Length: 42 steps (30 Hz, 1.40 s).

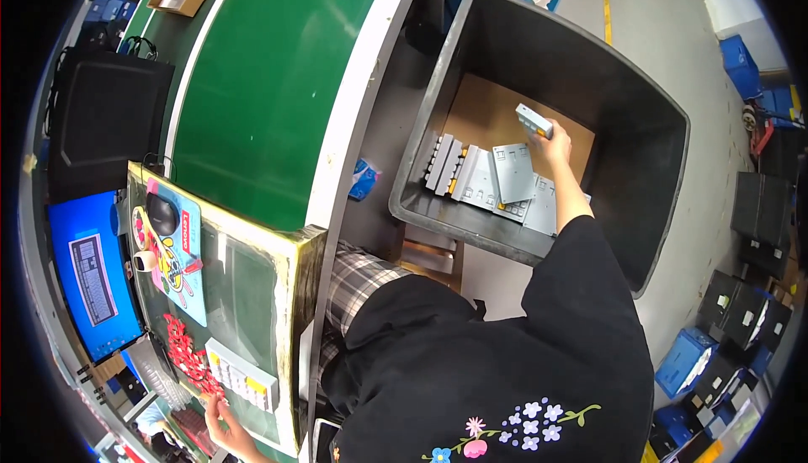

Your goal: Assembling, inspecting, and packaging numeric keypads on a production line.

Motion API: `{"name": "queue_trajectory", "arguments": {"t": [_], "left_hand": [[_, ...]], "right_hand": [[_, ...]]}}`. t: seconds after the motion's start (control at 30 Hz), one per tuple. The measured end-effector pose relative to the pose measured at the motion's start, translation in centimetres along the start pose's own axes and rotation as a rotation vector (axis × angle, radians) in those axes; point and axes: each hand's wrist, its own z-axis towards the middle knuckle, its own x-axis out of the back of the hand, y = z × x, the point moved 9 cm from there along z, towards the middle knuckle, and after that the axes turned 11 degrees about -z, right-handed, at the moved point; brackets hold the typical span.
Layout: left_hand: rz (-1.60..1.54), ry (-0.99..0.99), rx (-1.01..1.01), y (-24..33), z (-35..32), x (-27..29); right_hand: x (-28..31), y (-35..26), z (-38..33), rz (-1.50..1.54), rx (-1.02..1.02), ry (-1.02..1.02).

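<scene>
My right hand [553,148] reaches down into a large dark grey plastic bin [656,126] and grips a small grey metal box part [534,120] above the bin's cardboard floor. Several flat grey metal parts [492,178] lie stacked in the bin just left of that hand. My left hand [220,423] rests at the lower left on the work table [244,278], fingers touching a pile of small red pieces [183,351], next to a grey tray of small yellow and white parts [241,376].
A green conveyor belt [269,84] runs diagonally at the upper left. A blue monitor [91,278], a black mouse [162,212] on a patterned pad and a black case [105,118] are on the left. Blue and black crates [741,311] stand on the floor at right.
</scene>
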Motion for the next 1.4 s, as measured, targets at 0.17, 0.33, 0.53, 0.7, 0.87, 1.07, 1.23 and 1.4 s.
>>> {"name": "queue_trajectory", "arguments": {"t": [0.17, 0.33, 0.53, 0.7, 0.87, 1.07, 1.23, 1.4], "left_hand": [[0.093, -0.001, 0.006, 0.4, 0.2, 0.3], [0.156, -0.046, -0.066, 1.6, 1.3, -1.5], [0.166, -0.070, -0.068, 2.7, 2.0, -2.6], [0.164, -0.077, -0.064, 0.9, 1.7, -2.5], [0.176, -0.092, -0.044, 0.5, 1.9, -2.8], [0.148, -0.099, -0.053, 1.5, 2.2, -2.6], [0.138, -0.078, 0.011, 1.0, 1.9, -2.0], [0.183, -0.127, -0.095, 0.7, 2.2, -2.7]], "right_hand": [[-1.4, -1.4, -1.0, -0.014, -0.040, -0.177], [-2.5, -1.8, -2.7, 0.058, -0.138, -0.377], [-0.8, -3.9, -3.7, -0.152, 0.129, -0.291], [-1.8, -3.8, -5.8, -0.339, 0.267, -0.297], [-1.9, -5.2, -6.5, -0.393, 0.302, -0.347], [-0.8, -1.9, -3.7, -0.297, 0.113, -0.437], [2.1, -0.5, -3.1, -0.352, 0.045, -0.355], [0.8, 6.8, -2.9, -0.430, -0.093, -0.449]]}}
